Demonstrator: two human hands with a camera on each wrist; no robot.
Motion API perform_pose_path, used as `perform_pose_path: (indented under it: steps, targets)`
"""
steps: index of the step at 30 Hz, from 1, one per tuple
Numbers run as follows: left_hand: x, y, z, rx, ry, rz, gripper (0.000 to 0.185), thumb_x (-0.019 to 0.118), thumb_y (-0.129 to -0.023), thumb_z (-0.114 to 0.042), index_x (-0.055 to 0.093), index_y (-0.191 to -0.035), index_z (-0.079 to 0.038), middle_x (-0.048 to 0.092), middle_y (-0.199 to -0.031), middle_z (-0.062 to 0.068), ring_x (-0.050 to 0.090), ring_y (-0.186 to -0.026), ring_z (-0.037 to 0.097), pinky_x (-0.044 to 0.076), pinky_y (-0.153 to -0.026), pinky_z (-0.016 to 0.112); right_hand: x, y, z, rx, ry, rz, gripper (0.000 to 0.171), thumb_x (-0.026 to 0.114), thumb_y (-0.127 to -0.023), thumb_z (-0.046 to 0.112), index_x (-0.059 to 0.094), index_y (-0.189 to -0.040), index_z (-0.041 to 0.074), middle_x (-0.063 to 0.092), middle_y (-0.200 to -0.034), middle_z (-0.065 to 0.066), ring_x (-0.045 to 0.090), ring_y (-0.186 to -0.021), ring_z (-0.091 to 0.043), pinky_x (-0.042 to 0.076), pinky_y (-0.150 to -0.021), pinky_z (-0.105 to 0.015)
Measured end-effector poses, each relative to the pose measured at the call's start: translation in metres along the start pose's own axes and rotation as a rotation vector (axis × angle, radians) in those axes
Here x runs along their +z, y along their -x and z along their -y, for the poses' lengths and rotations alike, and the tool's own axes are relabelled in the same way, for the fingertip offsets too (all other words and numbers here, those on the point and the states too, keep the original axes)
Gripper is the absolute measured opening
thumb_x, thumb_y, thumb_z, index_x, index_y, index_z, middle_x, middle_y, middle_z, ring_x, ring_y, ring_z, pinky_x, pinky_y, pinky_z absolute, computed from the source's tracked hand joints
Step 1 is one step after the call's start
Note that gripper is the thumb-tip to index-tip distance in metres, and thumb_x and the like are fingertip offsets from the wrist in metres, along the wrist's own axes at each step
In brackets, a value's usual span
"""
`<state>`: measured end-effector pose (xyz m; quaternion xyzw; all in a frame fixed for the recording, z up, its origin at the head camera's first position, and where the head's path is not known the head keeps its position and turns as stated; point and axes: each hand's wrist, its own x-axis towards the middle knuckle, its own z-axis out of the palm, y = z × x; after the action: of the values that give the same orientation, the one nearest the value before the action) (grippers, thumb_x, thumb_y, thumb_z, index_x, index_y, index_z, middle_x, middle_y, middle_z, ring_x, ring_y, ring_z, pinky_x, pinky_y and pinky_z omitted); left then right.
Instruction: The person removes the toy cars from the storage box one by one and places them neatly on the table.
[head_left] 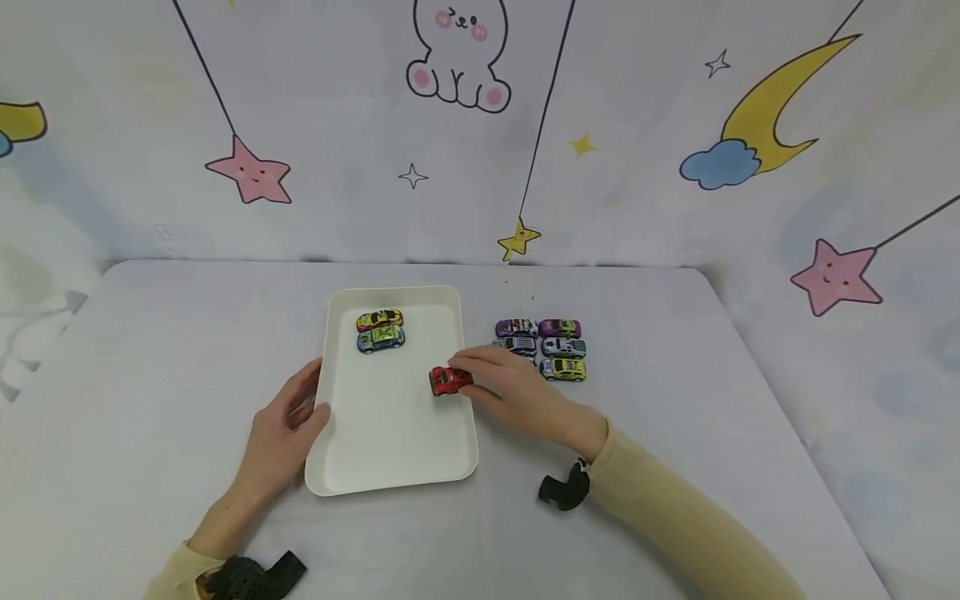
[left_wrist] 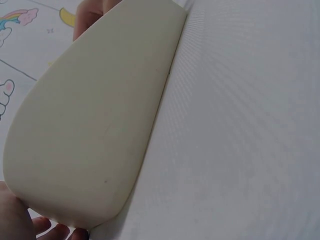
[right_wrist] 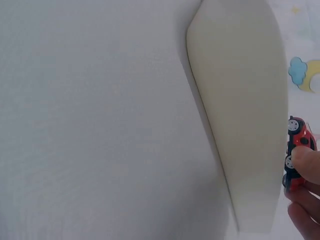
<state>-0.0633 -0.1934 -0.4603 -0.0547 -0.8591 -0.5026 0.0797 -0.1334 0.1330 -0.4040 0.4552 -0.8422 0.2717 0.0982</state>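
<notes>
Right hand (head_left: 517,392) reaching across the right rim of the white tray (head_left: 390,467), fingers pinched around a red toy car (head_left: 449,381). Car sitting at the tray's right edge, roughly midway along its length, wheels down on or just above the tray floor; contact with the floor not clear. In the right wrist view, same red car (right_wrist: 298,152) seen side-on above the tray's outer wall (right_wrist: 245,115), a fingertip (right_wrist: 307,165) pressed against its side.

Left hand (head_left: 285,433) resting at the tray's left rim, thumb over the edge, fingers loosely straight along the outside wall, steadying rather than clenching. Left wrist view filled mostly by the tray's pale wall (left_wrist: 95,115), with fingertips (left_wrist: 50,232) showing beneath its near corner.

Inside the tray, at the far left corner, 2 toy cars side by side and touching: a yellow car (head_left: 379,319) behind, a green-and-blue car (head_left: 381,337) in front.

On the table (head_left: 675,433) just right of the tray, a tight cluster of more toy cars in 2 columns: purple car (head_left: 559,327), a dark multicoloured car (head_left: 516,327), a silver car (head_left: 563,347), a white car (head_left: 517,343) and a yellow-green car (head_left: 563,367). Right hand's knuckles near this cluster, partly covering its front-left corner.

Behind the table, a backdrop printed with stars, a moon and a rabbit.
</notes>
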Motion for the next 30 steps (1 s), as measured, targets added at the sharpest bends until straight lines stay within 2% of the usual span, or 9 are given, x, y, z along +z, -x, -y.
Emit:
perform_pose_path:
  steps: [7, 10, 13, 16, 22, 27, 30]
  targets:
    - [-0.001, -0.001, 0.0, 0.005, 0.008, -0.003, 0.058, 0.059, -0.098, -0.008, 0.04, -0.153, -0.012, 0.05, -0.149, 0.019, 0.053, -0.131, 0.038, 0.038, -0.092, -0.001, -0.013, 0.01, -0.007, 0.085, -0.027, -0.076, 0.038, 0.076, -0.088, 0.008, 0.068, -0.125, 0.005, 0.066, -0.127, -0.008, 0.064, -0.115, -0.022, 0.057, -0.091, -0.035]
    - [0.0, -0.001, 0.0, 0.003, 0.008, 0.001, 0.058, 0.058, -0.098, -0.008, 0.04, -0.153, -0.011, 0.05, -0.149, 0.019, 0.053, -0.131, 0.038, 0.038, -0.093, -0.001, -0.019, 0.017, -0.013, 0.123, -0.02, -0.112, 0.04, 0.076, -0.086, 0.004, 0.068, -0.125, 0.005, 0.066, -0.127, -0.01, 0.064, -0.115, -0.024, 0.057, -0.091, -0.038]
    - [0.0, -0.001, 0.0, 0.012, 0.004, -0.002, 0.058, 0.058, -0.098, -0.007, 0.04, -0.153, -0.01, 0.05, -0.149, 0.02, 0.053, -0.131, 0.039, 0.038, -0.092, -0.001, -0.024, 0.026, -0.021, 0.15, 0.008, -0.146, 0.042, 0.077, -0.085, 0.004, 0.067, -0.126, 0.005, 0.066, -0.126, -0.011, 0.064, -0.117, -0.027, 0.055, -0.097, -0.042]
    - [-0.001, -0.002, 0.001, 0.02, 0.001, -0.005, 0.058, 0.059, -0.098, -0.006, 0.04, -0.153, -0.01, 0.05, -0.149, 0.02, 0.053, -0.131, 0.04, 0.038, -0.093, -0.001, -0.028, 0.034, -0.03, 0.168, 0.019, -0.175, 0.042, 0.076, -0.085, 0.002, 0.067, -0.126, 0.003, 0.066, -0.125, -0.012, 0.065, -0.115, -0.027, 0.056, -0.095, -0.042]
    - [-0.001, -0.001, 0.0, 0.009, 0.004, -0.003, 0.058, 0.059, -0.098, -0.007, 0.04, -0.153, -0.011, 0.049, -0.149, 0.019, 0.053, -0.132, 0.039, 0.038, -0.093, -0.001, -0.033, 0.046, -0.045, 0.209, 0.031, -0.207, 0.042, 0.075, -0.084, -0.002, 0.066, -0.125, 0.001, 0.065, -0.126, -0.016, 0.065, -0.113, -0.031, 0.056, -0.093, -0.046]
    - [0.0, -0.001, 0.001, 0.002, 0.013, -0.001, 0.058, 0.059, -0.098, -0.007, 0.04, -0.153, -0.011, 0.049, -0.149, 0.019, 0.052, -0.132, 0.039, 0.038, -0.092, -0.001, -0.035, 0.054, -0.056, 0.262, 0.041, -0.201, 0.042, 0.073, -0.086, -0.001, 0.065, -0.127, 0.002, 0.065, -0.127, -0.015, 0.064, -0.115, -0.03, 0.054, -0.094, -0.045]
    - [0.001, 0.0, 0.002, -0.001, 0.021, -0.003, 0.058, 0.058, -0.098, -0.007, 0.04, -0.153, -0.012, 0.049, -0.149, 0.018, 0.052, -0.132, 0.038, 0.039, -0.093, 0.0, -0.037, 0.058, -0.062, 0.283, 0.055, -0.196, 0.042, 0.073, -0.087, -0.001, 0.064, -0.128, 0.003, 0.065, -0.128, -0.014, 0.064, -0.113, -0.028, 0.056, -0.087, -0.042]
